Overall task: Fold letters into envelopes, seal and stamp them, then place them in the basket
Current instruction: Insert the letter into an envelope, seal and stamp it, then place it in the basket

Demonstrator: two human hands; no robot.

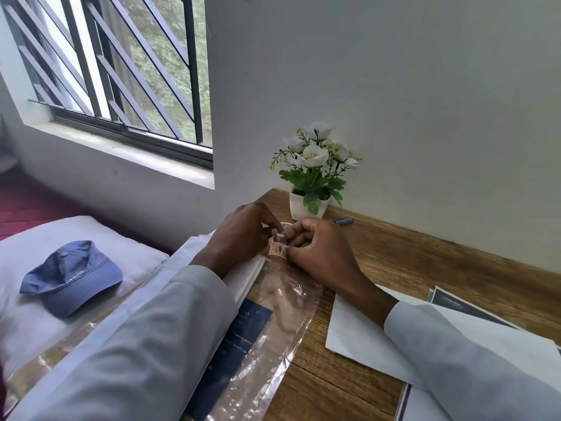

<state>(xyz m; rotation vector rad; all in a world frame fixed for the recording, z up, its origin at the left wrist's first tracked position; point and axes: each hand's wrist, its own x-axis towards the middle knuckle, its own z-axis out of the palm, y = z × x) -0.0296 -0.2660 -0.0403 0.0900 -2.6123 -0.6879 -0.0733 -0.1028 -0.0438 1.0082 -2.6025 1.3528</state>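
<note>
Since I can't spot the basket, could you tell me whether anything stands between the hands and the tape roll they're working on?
Nothing visible does: both the left hand and right hand already pinch the tape over the table. No basket is in view, so that path cannot be judged.

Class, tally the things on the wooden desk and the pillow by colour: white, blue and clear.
White: 3, flower pot, envelope, paper stack
Blue: 2, cap, pen
Clear: 1, plastic sleeve
Total: 6
</note>
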